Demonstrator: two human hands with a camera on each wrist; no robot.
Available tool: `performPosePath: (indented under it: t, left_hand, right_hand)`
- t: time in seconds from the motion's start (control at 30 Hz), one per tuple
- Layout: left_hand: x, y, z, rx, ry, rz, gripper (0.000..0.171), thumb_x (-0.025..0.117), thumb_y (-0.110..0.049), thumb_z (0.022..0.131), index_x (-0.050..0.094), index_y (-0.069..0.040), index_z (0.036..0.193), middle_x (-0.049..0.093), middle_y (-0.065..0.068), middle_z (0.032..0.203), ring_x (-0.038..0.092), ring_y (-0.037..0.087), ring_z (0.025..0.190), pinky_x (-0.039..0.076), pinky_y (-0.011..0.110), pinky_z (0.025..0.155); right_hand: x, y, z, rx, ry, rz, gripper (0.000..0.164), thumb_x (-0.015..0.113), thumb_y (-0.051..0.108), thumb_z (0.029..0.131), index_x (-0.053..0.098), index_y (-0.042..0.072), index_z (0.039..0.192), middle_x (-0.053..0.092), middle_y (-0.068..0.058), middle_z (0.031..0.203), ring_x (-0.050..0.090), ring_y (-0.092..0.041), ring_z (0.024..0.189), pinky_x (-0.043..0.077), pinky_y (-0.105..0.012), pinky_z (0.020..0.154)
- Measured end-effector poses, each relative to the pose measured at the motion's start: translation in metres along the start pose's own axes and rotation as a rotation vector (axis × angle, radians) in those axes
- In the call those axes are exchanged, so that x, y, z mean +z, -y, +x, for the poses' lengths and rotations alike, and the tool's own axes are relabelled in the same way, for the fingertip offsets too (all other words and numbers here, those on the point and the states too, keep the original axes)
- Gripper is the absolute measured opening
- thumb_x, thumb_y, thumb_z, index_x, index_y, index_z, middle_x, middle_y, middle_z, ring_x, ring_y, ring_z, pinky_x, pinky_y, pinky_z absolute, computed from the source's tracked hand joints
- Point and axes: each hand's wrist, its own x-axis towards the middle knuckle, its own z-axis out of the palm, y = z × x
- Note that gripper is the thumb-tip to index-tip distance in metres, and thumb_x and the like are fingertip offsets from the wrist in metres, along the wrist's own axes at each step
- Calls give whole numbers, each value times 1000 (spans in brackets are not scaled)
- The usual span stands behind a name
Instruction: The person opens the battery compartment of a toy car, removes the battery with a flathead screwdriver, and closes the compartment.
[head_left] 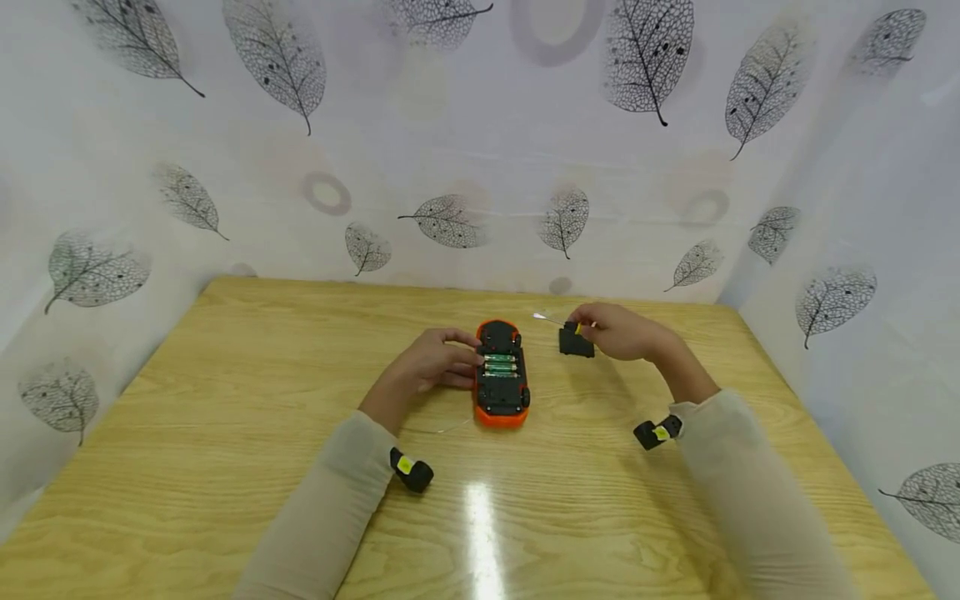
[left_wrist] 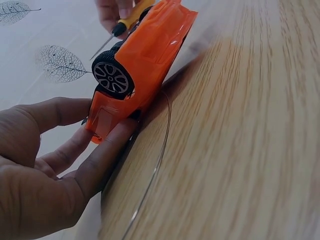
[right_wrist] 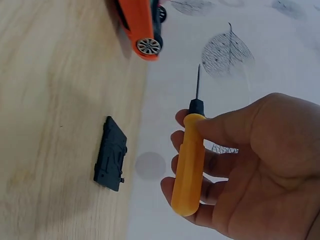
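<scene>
An orange toy car (head_left: 501, 414) lies upside down on the table, its black underside up and several green batteries (head_left: 500, 365) showing in the open compartment. My left hand (head_left: 431, 362) holds the car by its left side; fingers and thumb grip the orange body (left_wrist: 150, 55) in the left wrist view. In my right hand (head_left: 618, 329) is a screwdriver (right_wrist: 189, 167) with a yellow handle, its thin shaft angled toward the car. Below that hand lies a black battery cover (head_left: 576, 343), apart from the car.
A thin wire (left_wrist: 162, 145) trails from beside the car across the wooden table (head_left: 262, 375). Behind the table hangs a pale cloth (head_left: 480, 167) with a leaf print, which also shows along both sides. Each wrist carries a small black camera (head_left: 412, 470).
</scene>
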Motion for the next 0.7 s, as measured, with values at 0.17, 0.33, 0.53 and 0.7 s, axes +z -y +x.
performPosePath:
  t: [0.17, 0.33, 0.53, 0.7]
  left_hand:
    - [1, -2, -2, -1, -2, 8, 39, 72, 1, 93, 60, -1, 130, 72, 20, 110, 75, 25, 85, 65, 40, 75]
    - [1, -3, -2, -4, -1, 3, 39, 72, 1, 92, 60, 0, 130, 72, 20, 111, 75, 25, 85, 65, 40, 75]
    - [0, -3, -2, -3, 3, 8, 39, 72, 1, 93, 60, 0, 130, 72, 20, 112, 74, 24, 85, 65, 40, 75]
    - [0, -3, -3, 0, 2, 12, 39, 72, 0, 92, 60, 0, 129, 72, 20, 112, 74, 25, 86, 65, 41, 75]
  right_hand:
    - [9, 2, 4, -17, 25, -50, 30, 42, 5, 109, 58, -4, 131, 65, -18, 106, 59, -25, 84, 51, -43, 78]
    - [15, 9, 5, -75, 57, -103, 31, 39, 3, 109, 57, -6, 133, 63, -14, 93, 50, -19, 70, 46, -41, 74]
    - [23, 21, 3, -144, 5, -291, 31, 42, 2, 107, 64, -4, 129, 67, -14, 107, 61, -30, 94, 47, -57, 92]
    - [24, 29, 1, -146, -31, -347, 30, 45, 2, 105, 68, 0, 125, 68, -12, 105, 58, -27, 86, 48, -53, 83]
